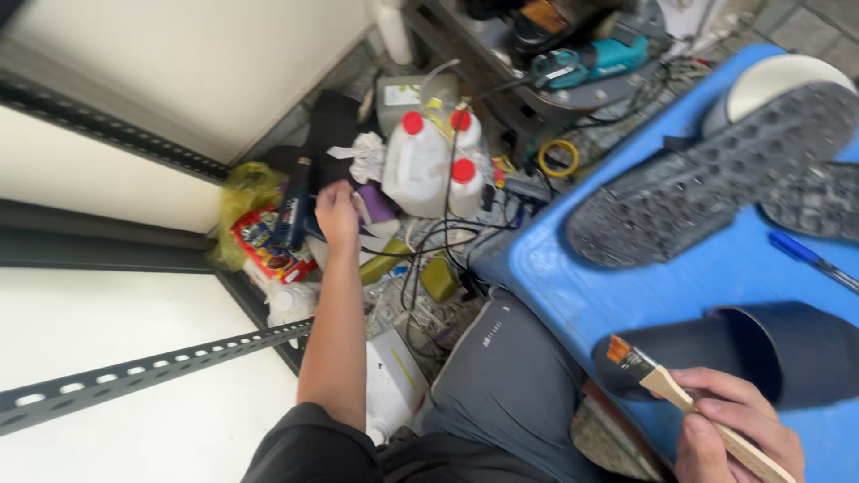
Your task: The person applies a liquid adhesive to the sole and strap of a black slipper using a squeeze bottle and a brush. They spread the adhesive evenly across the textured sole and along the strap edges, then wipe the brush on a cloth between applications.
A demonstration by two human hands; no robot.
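The right hand (738, 434) sat lowest in the view, its fingers (716, 385) closed around the pale wooden handle of a flat brush (667, 386), whose dark bristles and orange-banded ferrule pointed up and to the left, touching the edge of a dark slide sandal (769, 344) just above the fingers. That sandal lay on the blue surface (626, 295); farther beyond it rested an upturned shoe sole (707, 174) with a studded grey tread, a second sole (819, 201) to its right, and a blue pen (810, 258) between them and the fingers. The left hand (337, 215) reached well away to the floor clutter, its fingers curled down among the items; whether they gripped anything could not be told. Touching or just right of those fingers was a purple-and-white container (378, 210). Left of them stood a dark slim can (293, 206), and below that a flat red packet (264, 246) with colourful printing, beside a yellow-green plastic bag (246, 188). Nearer the body, below the forearm, lay a white rectangular box (392, 380) with a yellow stripe. Beyond the fingers, to the right, stood white plastic jugs (416, 165) with red caps, tangled black cables across them. Farther still sat a grey canister with a green-and-white label (403, 97), a yellow ring of tape (558, 158), and a teal power tool (591, 61) on a metal shelf.
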